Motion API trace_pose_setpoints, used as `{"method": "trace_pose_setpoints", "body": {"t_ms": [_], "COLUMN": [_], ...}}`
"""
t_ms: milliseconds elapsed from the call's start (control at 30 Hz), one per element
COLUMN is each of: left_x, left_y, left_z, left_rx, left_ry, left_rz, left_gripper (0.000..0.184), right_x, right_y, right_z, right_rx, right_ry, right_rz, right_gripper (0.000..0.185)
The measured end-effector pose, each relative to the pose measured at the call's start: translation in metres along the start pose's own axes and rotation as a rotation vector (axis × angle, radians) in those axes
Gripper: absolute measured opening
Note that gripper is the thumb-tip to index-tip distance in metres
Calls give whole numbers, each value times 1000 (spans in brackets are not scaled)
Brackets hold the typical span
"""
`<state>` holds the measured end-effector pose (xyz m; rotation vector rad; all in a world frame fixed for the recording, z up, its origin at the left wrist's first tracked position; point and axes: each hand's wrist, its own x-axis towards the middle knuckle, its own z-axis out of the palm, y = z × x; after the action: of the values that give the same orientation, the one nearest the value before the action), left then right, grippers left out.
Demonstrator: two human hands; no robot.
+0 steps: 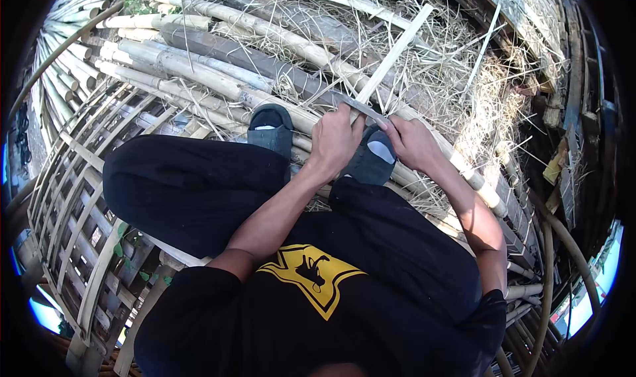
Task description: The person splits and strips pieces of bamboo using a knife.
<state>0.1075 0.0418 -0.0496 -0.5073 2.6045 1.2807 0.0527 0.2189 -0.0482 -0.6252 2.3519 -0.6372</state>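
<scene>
My left hand point(336, 139) is closed round the near end of a flat, pale bamboo strip point(397, 54), which stretches away up and to the right. In my right hand point(414, 142), also closed, is a knife point(366, 110). Its blade lies across the strip, with the tip pointing left close to my left knuckles. The knife's handle is mostly hidden by my fingers. Both hands are just above my right sandal point(371, 162), and my left sandal point(270, 129) is to the left of them.
Bamboo poles point(218, 79) lie side by side under my feet, with a dark wooden beam point(258, 59) among them. Thin shavings point(457, 52) cover the ground ahead and right. A woven bamboo lattice point(93, 198) stands at left, and cut pole ends point(66, 79) are stacked behind it.
</scene>
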Motion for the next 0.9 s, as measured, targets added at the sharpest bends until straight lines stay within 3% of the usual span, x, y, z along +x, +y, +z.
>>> {"method": "trace_pose_setpoints", "body": {"t_ms": [633, 700, 733, 767, 800, 833, 900], "left_x": [7, 0, -10, -18, -20, -18, -5], "left_y": [5, -3, -14, -20, -14, -9, 3], "left_z": [-1, -1, 2, 1, -3, -6, -6], "left_rx": [-179, -163, -128, -84, -62, -49, -169], "left_ry": [-33, -15, 31, 75, 82, 77, 60], "left_rz": [79, 64, 153, 242, 253, 255, 269], "left_gripper": [26, 26, 26, 27, 27, 27, 28], "right_x": [14, 30, 24, 13, -2, -17, -38], "right_y": [31, 88, 109, 158, 195, 233, 240], "right_z": [-28, -56, -95, -125, -147, -163, -169], "right_rx": [-372, -218, -182, -254, -383, -259, -70], "right_ry": [239, 454, 519, 570, 674, 767, 913], "right_rz": [-73, 294, 526, 612, 682, 740, 606], "right_gripper": [41, 46, 53, 57, 61, 63, 65]}}
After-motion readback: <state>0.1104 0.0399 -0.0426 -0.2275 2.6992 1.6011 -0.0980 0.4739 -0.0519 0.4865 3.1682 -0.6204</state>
